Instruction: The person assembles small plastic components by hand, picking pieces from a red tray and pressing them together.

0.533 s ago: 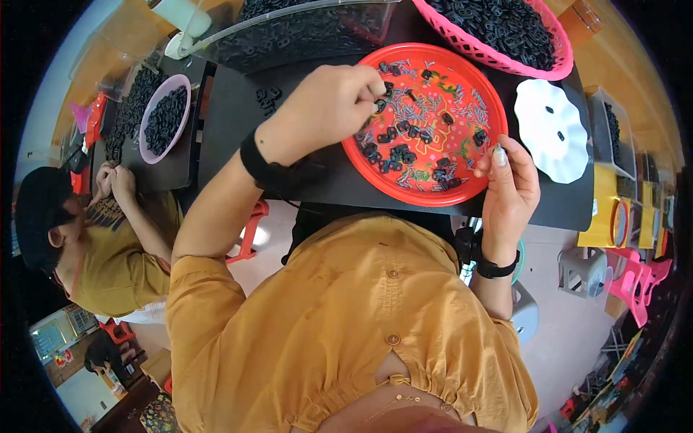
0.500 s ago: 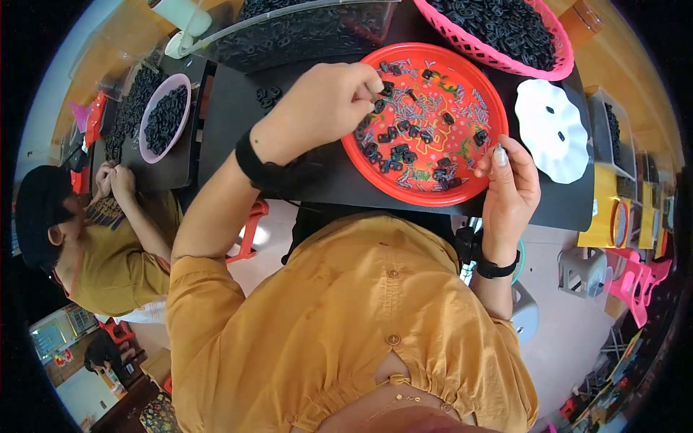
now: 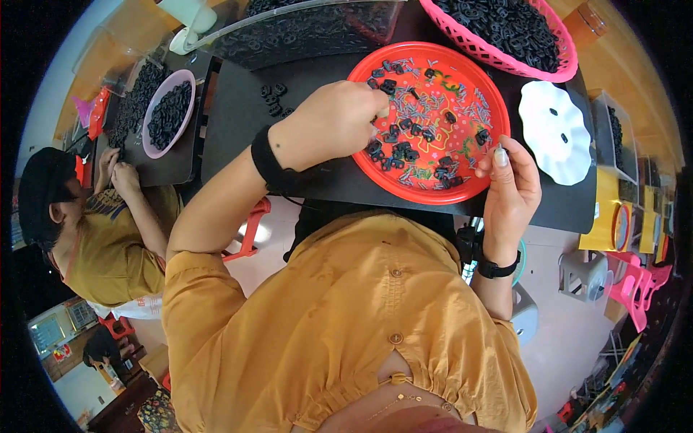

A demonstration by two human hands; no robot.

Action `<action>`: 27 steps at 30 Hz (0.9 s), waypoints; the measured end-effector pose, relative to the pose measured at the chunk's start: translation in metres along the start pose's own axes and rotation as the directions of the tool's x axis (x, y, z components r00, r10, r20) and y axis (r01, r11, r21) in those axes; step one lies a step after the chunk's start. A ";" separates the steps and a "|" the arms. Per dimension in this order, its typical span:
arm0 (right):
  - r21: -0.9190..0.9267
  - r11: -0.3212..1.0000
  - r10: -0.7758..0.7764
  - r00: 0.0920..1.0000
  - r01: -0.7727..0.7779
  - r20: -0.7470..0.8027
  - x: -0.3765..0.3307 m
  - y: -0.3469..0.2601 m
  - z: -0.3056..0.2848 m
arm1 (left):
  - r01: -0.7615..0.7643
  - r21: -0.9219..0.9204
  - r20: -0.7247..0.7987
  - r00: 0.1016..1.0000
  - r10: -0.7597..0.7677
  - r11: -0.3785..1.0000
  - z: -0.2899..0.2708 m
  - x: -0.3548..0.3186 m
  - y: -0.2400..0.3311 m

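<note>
— What containers do you have in front of you?

— Nearest me, a round red tray [image 3: 404, 189] sits on the black tabletop [image 3: 238, 115]. It holds a scatter of small black ring-shaped parts [image 3: 393, 148] mixed with thin grey pins [image 3: 422, 108]. Just right of it lies a white scalloped plate [image 3: 556, 133] with two or three black pieces on it. Farther off, at the right, a pink mesh basket [image 3: 498, 54] is heaped with the same black parts, and a clear bin [image 3: 303, 29] of them runs along the far edge.

— Anything else around?

— A few loose black parts [image 3: 274, 97] lie on the tabletop left of the tray. Far left, a co-worker [image 3: 94, 216] in a mustard shirt works beside a pale pink bowl [image 3: 162, 119] full of black parts.

— And the hands?

— My left hand [image 3: 336, 123] reaches over the tray's left half, fingers curled down and pinched together among the black parts; what they pinch is hidden under the knuckles. My right hand [image 3: 509, 191] rests at the tray's near right rim, fingers loosely bent, thumb and forefinger closed on what looks like one grey pin.
</note>
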State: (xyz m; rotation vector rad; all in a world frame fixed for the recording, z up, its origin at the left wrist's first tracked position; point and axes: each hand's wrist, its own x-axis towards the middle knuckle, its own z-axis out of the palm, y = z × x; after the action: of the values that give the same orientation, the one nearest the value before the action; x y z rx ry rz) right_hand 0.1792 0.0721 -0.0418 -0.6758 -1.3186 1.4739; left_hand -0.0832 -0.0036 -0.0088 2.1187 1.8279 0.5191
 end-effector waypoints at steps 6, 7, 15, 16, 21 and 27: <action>0.013 1.000 0.005 1.000 -0.005 0.010 0.001 0.001 -0.001 | 0.005 0.091 0.125 0.992 -0.017 0.996 -0.004 -0.011 0.022; 0.021 1.000 0.006 1.000 -0.006 0.016 0.001 0.000 0.000 | 0.008 0.091 0.125 0.992 -0.019 0.996 -0.002 -0.012 0.025; 0.017 1.000 0.014 1.000 -0.014 -0.005 -0.001 -0.002 0.001 | -0.041 0.143 0.092 0.995 0.028 0.989 0.012 -0.008 0.030; 0.021 1.000 0.020 1.000 -0.020 -0.001 -0.001 -0.002 0.001 | -0.045 0.143 0.094 0.995 0.031 0.989 0.012 -0.008 0.032; 0.021 1.000 0.006 1.000 -0.007 0.009 -0.002 -0.004 0.004 | -0.058 0.146 0.008 0.998 0.058 0.988 0.013 -0.008 0.031; 0.034 0.999 0.030 0.999 -0.030 0.019 -0.003 -0.005 0.005 | -0.088 0.098 -0.095 0.991 0.097 0.991 0.022 -0.009 0.030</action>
State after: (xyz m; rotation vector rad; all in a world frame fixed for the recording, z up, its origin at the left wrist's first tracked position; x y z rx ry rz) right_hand 0.1771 0.0671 -0.0366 -0.6632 -1.2995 1.5271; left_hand -0.0480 -0.0167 -0.0159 2.2871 1.8467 0.5813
